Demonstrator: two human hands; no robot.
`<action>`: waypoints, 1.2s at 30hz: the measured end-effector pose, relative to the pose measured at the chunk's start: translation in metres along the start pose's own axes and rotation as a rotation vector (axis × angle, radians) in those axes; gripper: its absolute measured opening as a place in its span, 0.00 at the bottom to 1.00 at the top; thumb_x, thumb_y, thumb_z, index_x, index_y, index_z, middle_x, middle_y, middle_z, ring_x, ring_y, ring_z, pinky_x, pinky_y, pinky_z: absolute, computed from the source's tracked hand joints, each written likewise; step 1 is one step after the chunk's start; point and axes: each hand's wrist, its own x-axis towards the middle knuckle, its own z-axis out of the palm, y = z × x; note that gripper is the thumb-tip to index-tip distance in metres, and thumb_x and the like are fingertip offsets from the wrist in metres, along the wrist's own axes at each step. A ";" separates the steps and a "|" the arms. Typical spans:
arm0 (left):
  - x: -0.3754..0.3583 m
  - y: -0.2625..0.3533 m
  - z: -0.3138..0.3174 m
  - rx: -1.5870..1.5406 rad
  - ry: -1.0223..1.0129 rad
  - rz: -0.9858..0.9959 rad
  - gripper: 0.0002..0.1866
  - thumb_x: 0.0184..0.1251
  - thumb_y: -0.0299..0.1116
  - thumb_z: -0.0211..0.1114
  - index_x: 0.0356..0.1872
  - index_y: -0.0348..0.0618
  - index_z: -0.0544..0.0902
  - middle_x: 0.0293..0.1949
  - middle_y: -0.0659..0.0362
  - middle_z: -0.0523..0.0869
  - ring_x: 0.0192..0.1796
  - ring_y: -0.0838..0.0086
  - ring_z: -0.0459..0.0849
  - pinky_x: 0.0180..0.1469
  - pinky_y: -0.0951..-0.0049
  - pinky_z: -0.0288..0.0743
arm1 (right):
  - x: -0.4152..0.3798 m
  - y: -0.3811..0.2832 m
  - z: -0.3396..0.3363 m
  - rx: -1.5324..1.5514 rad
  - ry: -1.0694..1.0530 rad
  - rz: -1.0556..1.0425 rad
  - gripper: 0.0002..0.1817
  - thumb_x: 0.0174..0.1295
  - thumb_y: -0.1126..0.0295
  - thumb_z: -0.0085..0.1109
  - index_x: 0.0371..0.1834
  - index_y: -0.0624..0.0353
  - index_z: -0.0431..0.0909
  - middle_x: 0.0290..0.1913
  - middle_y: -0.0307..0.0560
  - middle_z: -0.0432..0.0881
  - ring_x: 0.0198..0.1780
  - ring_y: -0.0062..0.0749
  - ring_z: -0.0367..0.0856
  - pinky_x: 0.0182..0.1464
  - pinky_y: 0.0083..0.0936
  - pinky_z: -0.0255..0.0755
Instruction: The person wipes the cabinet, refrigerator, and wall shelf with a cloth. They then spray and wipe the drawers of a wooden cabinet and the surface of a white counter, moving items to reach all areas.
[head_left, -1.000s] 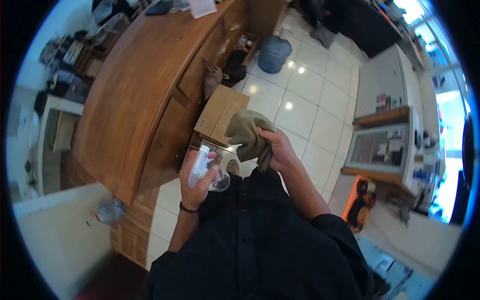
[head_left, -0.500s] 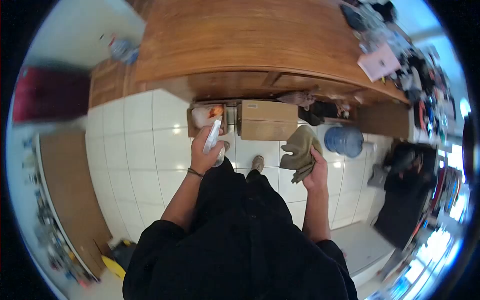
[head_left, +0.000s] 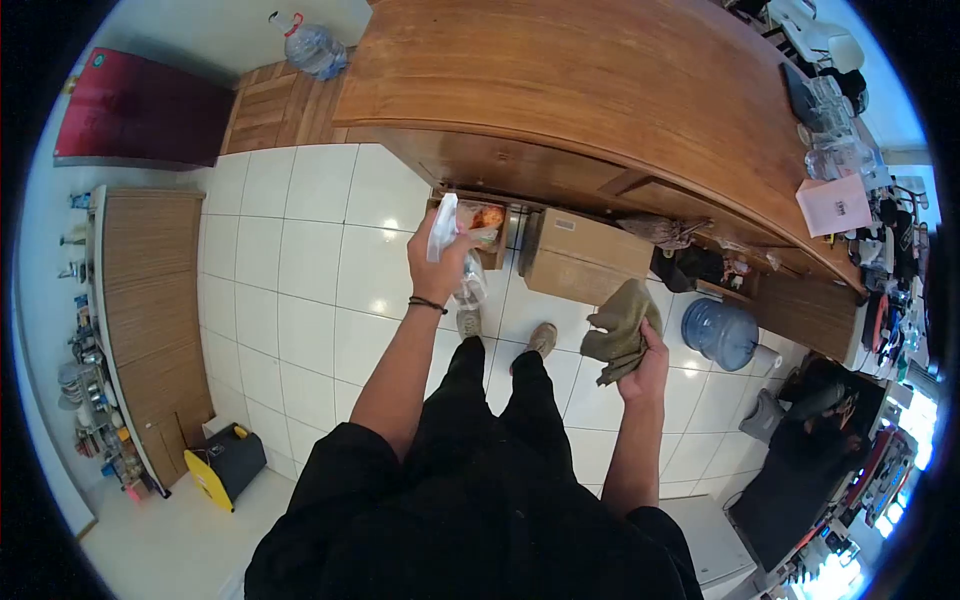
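Note:
My left hand (head_left: 432, 268) is wrapped round a spray bottle (head_left: 470, 285) with a white trigger head and a clear body. The bottle is upright above the tiled floor, close to a small box (head_left: 500, 255) holding a plastic bag and something orange. In my right hand (head_left: 645, 368) a crumpled olive-green cloth (head_left: 618, 325) is gripped, hanging loosely from the fingers. The cloth is in front of a closed cardboard box (head_left: 580, 255) and left of a large blue water jug (head_left: 718, 332).
Across the front stands a long wooden counter (head_left: 560, 80), with a pink paper (head_left: 835, 205) and clutter at its right end. A clear plastic bottle (head_left: 315, 50) stands far left. A wooden cabinet (head_left: 155, 300) and a black-and-yellow case (head_left: 225, 465) are at left.
The view has swung, so the counter and boxes now sit further right and tilted. Both hands keep hold of the spray bottle and the cloth.

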 end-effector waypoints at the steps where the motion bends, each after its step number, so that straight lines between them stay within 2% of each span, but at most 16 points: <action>1: 0.010 -0.013 -0.006 -0.043 0.019 -0.012 0.09 0.53 0.23 0.66 0.37 0.41 0.80 0.29 0.64 0.82 0.33 0.80 0.80 0.38 0.76 0.74 | -0.001 0.013 0.007 0.002 0.007 -0.001 0.20 0.72 0.67 0.53 0.63 0.65 0.73 0.58 0.51 0.81 0.57 0.41 0.81 0.61 0.39 0.76; 6: 0.033 -0.041 -0.053 0.033 0.092 -0.083 0.09 0.50 0.25 0.67 0.33 0.42 0.78 0.29 0.62 0.82 0.32 0.77 0.80 0.38 0.74 0.75 | -0.032 0.053 0.051 -0.052 0.001 0.048 0.19 0.73 0.66 0.52 0.63 0.63 0.73 0.58 0.51 0.81 0.58 0.40 0.81 0.62 0.39 0.76; 9: 0.033 -0.107 -0.073 0.144 0.079 -0.002 0.09 0.50 0.26 0.67 0.34 0.43 0.78 0.30 0.59 0.84 0.33 0.70 0.84 0.39 0.70 0.77 | -0.041 0.068 0.061 -0.086 -0.017 0.048 0.20 0.73 0.66 0.52 0.64 0.63 0.72 0.58 0.50 0.81 0.58 0.40 0.82 0.62 0.39 0.76; 11: 0.021 -0.110 -0.081 0.183 0.007 -0.016 0.10 0.51 0.27 0.68 0.36 0.44 0.79 0.31 0.55 0.85 0.35 0.64 0.86 0.42 0.66 0.79 | -0.044 0.076 0.063 -0.103 -0.023 0.056 0.20 0.73 0.66 0.52 0.64 0.63 0.72 0.58 0.50 0.81 0.58 0.40 0.82 0.62 0.39 0.76; 14: 0.002 -0.115 -0.080 0.310 -0.108 -0.046 0.14 0.55 0.21 0.65 0.44 0.41 0.81 0.34 0.63 0.83 0.38 0.76 0.82 0.45 0.73 0.78 | -0.046 0.085 0.068 -0.114 -0.039 0.036 0.20 0.73 0.66 0.52 0.64 0.63 0.72 0.57 0.49 0.82 0.58 0.40 0.82 0.62 0.39 0.76; 15: -0.001 -0.126 -0.073 0.207 -0.090 -0.065 0.11 0.50 0.28 0.70 0.36 0.45 0.79 0.34 0.55 0.85 0.39 0.62 0.86 0.44 0.63 0.79 | -0.047 0.088 0.070 -0.117 -0.037 0.032 0.19 0.73 0.66 0.51 0.64 0.63 0.72 0.57 0.49 0.82 0.57 0.40 0.82 0.62 0.39 0.76; 16: -0.006 -0.136 -0.069 0.291 -0.180 -0.048 0.14 0.50 0.29 0.70 0.38 0.45 0.79 0.36 0.55 0.85 0.42 0.58 0.86 0.46 0.59 0.79 | -0.050 0.091 0.072 -0.120 -0.035 0.027 0.19 0.73 0.66 0.51 0.63 0.63 0.72 0.57 0.49 0.82 0.57 0.40 0.82 0.62 0.39 0.76; 18: -0.020 -0.129 -0.047 0.346 -0.188 0.063 0.17 0.49 0.33 0.71 0.42 0.46 0.78 0.37 0.54 0.84 0.45 0.54 0.85 0.47 0.56 0.78 | -0.056 0.096 0.075 -0.132 -0.030 0.021 0.19 0.73 0.67 0.51 0.63 0.63 0.72 0.57 0.49 0.82 0.57 0.39 0.82 0.61 0.39 0.76; 21: -0.029 -0.127 -0.017 0.453 -0.411 0.004 0.19 0.49 0.37 0.71 0.43 0.48 0.77 0.39 0.52 0.85 0.47 0.51 0.84 0.48 0.54 0.78 | -0.068 0.103 0.072 -0.153 -0.007 0.025 0.19 0.73 0.66 0.52 0.62 0.64 0.73 0.56 0.49 0.83 0.56 0.38 0.83 0.60 0.38 0.77; 24: -0.039 -0.120 0.015 0.483 -0.480 0.058 0.20 0.49 0.37 0.70 0.46 0.46 0.78 0.42 0.49 0.84 0.46 0.48 0.83 0.47 0.56 0.77 | -0.078 0.104 0.062 -0.155 0.025 0.031 0.19 0.72 0.66 0.55 0.60 0.66 0.74 0.53 0.50 0.83 0.53 0.38 0.83 0.57 0.36 0.78; 28: -0.055 -0.124 0.046 0.352 -0.546 0.112 0.20 0.50 0.37 0.69 0.45 0.47 0.75 0.43 0.51 0.82 0.48 0.50 0.82 0.47 0.51 0.77 | -0.083 0.098 0.042 -0.125 0.029 0.033 0.20 0.72 0.66 0.55 0.61 0.67 0.73 0.54 0.51 0.83 0.54 0.39 0.83 0.58 0.37 0.78; 29: -0.059 -0.115 0.046 0.358 -0.636 0.050 0.20 0.52 0.36 0.68 0.46 0.45 0.74 0.44 0.51 0.81 0.49 0.50 0.81 0.48 0.52 0.77 | -0.084 0.095 0.037 -0.116 0.027 0.030 0.20 0.72 0.66 0.54 0.61 0.67 0.73 0.54 0.51 0.82 0.54 0.39 0.83 0.58 0.37 0.78; 30: -0.066 -0.116 0.044 0.334 -0.629 0.094 0.20 0.52 0.35 0.67 0.46 0.45 0.74 0.45 0.50 0.80 0.49 0.50 0.81 0.48 0.53 0.76 | -0.085 0.092 0.033 -0.105 0.023 0.029 0.20 0.72 0.66 0.54 0.62 0.67 0.73 0.55 0.51 0.82 0.55 0.39 0.83 0.58 0.38 0.78; 33: -0.091 -0.116 0.026 0.279 -0.613 0.211 0.21 0.53 0.34 0.68 0.48 0.43 0.74 0.45 0.50 0.80 0.50 0.50 0.81 0.52 0.57 0.76 | -0.081 0.082 0.027 -0.066 0.056 -0.002 0.20 0.72 0.66 0.54 0.63 0.66 0.72 0.56 0.52 0.81 0.55 0.39 0.82 0.58 0.38 0.78; 36: -0.109 -0.126 -0.006 0.313 -0.621 0.156 0.25 0.53 0.30 0.69 0.54 0.41 0.74 0.44 0.50 0.80 0.50 0.53 0.82 0.56 0.60 0.75 | -0.051 0.073 0.010 -0.051 0.039 -0.027 0.21 0.72 0.66 0.54 0.63 0.66 0.72 0.57 0.52 0.81 0.55 0.40 0.82 0.58 0.38 0.78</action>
